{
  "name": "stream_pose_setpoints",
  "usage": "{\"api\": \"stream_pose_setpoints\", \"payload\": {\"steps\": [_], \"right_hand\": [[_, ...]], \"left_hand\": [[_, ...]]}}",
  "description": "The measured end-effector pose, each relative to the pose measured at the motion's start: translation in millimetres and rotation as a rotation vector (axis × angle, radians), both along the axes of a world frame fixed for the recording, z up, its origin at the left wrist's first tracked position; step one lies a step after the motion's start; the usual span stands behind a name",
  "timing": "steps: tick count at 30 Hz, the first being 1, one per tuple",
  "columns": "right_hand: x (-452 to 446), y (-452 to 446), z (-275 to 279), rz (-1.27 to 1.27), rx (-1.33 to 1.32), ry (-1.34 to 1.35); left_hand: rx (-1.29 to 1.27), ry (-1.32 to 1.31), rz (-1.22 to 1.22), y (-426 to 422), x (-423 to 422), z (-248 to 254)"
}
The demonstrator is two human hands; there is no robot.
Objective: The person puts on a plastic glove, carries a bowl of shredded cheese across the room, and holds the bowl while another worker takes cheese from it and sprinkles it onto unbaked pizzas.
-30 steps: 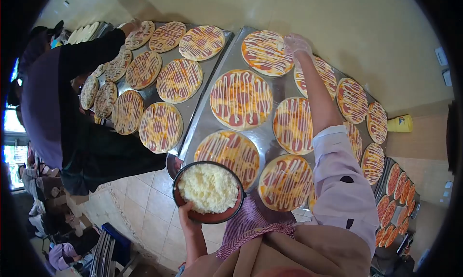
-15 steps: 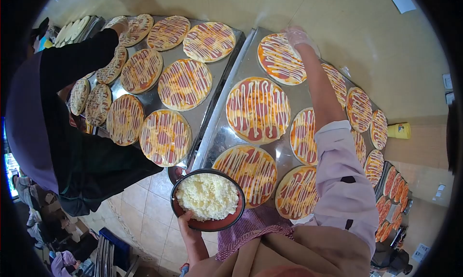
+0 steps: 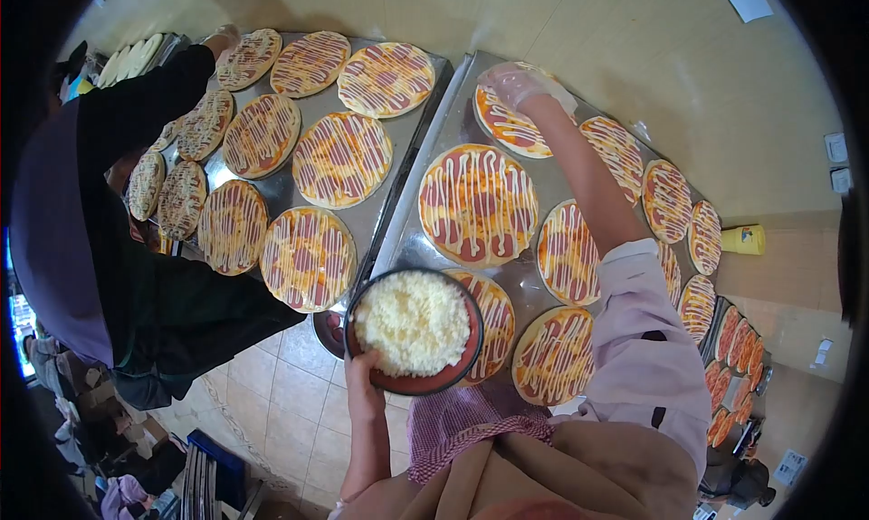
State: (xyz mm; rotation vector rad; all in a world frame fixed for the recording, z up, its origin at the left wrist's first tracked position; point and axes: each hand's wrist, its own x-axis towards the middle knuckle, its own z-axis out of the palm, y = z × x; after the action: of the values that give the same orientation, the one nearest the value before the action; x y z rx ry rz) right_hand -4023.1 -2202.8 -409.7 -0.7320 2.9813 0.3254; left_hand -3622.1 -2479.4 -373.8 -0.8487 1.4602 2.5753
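My left hand (image 3: 364, 375) grips the near-left rim of a dark round bowl (image 3: 434, 382) with a reddish inside. White grated cheese (image 3: 412, 325) is heaped in the bowl, which overlaps the front edge of the right-hand tray and part of a pizza (image 3: 491, 321). At the tray's far end, my right hand (image 3: 514, 85), in a clear glove, hangs over the top of another pizza (image 3: 514, 129). Its fingers look curled downward, and what they hold, if anything, is hidden. The pizzas carry round meat slices and zigzag lines of pale sauce.
Several sauced pizzas lie on the right metal tray (image 3: 398, 248) and the left one (image 3: 272, 190). A co-worker's gloved hand (image 3: 224, 40) reaches over the left tray's far end. A yellow cup (image 3: 744, 239) stands at the right. Redder pizzas (image 3: 729, 334) lie beyond.
My left hand has raised the bowl up and to the right, over the tray edge. My right hand has moved left across the far pizza. The co-worker's hand has shifted slightly left.
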Motion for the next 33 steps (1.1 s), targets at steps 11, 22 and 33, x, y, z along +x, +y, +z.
{"api": "stream_pose_setpoints", "payload": {"steps": [11, 22, 33], "right_hand": [[97, 32, 75, -0.368, -1.092, -0.225], [186, 1, 72, 0.093, -0.765, -0.209], [7, 67, 1, -0.339, -0.480, 0.005]], "left_hand": [[-0.095, 0.073, -0.287, 50, -134, -32], [0.008, 0.053, -0.352, 115, -188, -39], [-0.036, 0.042, -0.258, 80, -166, -33]]}}
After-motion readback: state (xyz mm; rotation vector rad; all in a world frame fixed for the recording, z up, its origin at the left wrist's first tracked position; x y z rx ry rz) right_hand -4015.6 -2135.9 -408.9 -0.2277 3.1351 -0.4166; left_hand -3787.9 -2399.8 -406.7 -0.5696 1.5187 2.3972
